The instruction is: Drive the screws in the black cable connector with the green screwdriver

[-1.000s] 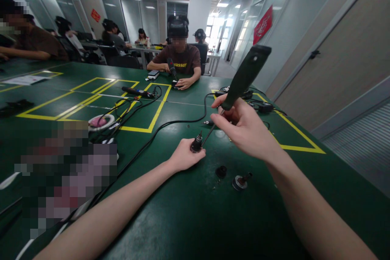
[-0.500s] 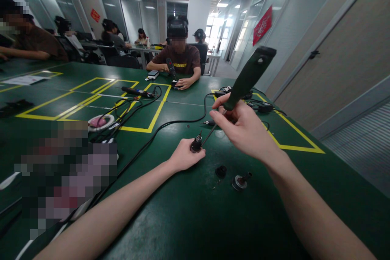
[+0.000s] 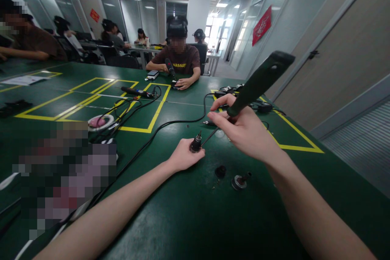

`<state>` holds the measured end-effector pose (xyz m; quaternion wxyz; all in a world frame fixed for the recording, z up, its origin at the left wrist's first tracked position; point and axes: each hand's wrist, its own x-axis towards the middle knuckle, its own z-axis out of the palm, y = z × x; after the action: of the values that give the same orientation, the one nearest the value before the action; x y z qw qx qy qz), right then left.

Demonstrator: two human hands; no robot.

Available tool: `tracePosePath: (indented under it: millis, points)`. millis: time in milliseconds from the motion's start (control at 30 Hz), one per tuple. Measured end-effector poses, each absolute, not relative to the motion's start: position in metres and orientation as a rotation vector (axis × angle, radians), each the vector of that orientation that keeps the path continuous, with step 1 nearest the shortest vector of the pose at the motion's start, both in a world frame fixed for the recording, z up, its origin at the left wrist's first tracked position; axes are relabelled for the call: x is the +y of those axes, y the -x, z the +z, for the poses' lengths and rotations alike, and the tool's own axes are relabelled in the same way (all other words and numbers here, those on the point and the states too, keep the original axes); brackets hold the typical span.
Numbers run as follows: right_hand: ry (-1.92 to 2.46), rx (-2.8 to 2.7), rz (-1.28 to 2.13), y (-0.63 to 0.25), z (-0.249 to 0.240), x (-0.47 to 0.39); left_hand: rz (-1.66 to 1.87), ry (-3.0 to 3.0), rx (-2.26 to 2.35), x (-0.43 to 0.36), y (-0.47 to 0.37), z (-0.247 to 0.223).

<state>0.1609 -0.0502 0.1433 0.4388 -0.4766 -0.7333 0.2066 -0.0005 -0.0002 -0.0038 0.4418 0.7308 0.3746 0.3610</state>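
Observation:
My left hand [image 3: 184, 155] is closed around a small dark cylindrical part [image 3: 196, 144], whose stepped, pin-like top points up. It rests low over the green table. In my right hand [image 3: 236, 124] is a screwdriver [image 3: 258, 85] with a thick dark green handle, pinched near the base of its shank. The handle tilts up to the right, and the thin shank slants down to the left, its tip at the side of the dark part by my left fingers; the exact contact is hidden. Close by lie a black ring-like cap [image 3: 220, 171] and a round metal part with a stem [image 3: 239, 182].
Black cables [image 3: 152, 136] cross the table [image 3: 170, 219] left of my hands. A pen-like tool [image 3: 137, 92] and a white ring with something pink [image 3: 101, 122] lie further left. More cables and adapters [image 3: 263, 107] sit behind my right hand. Another person [image 3: 183, 63] works opposite.
The screwdriver handle has tipped lower and to the right, and its shank lies flatter. My right fingers have shifted slightly with it. My left hand and the dark part have hardly moved.

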Motion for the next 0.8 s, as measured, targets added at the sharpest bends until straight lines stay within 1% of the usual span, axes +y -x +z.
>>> tracePosePath:
  millis: [133,667,800]
  points:
    - [1.130,-1.793,0.601,-0.1605,0.1433,-0.0499,0.899,-1.804,0.912,-0.0003,0.0002,-0.0027]
    - [1.064,-1.737,0.655,-0.1611,0.1388,-0.0471,0.874,-1.812,0.932,-0.0002,-0.0004,-0.0050]
    - [1.063,-1.758,0.614,-0.1614,0.1380,-0.0463,0.883,-1.810,0.934,-0.0012,-0.0007,-0.0043]
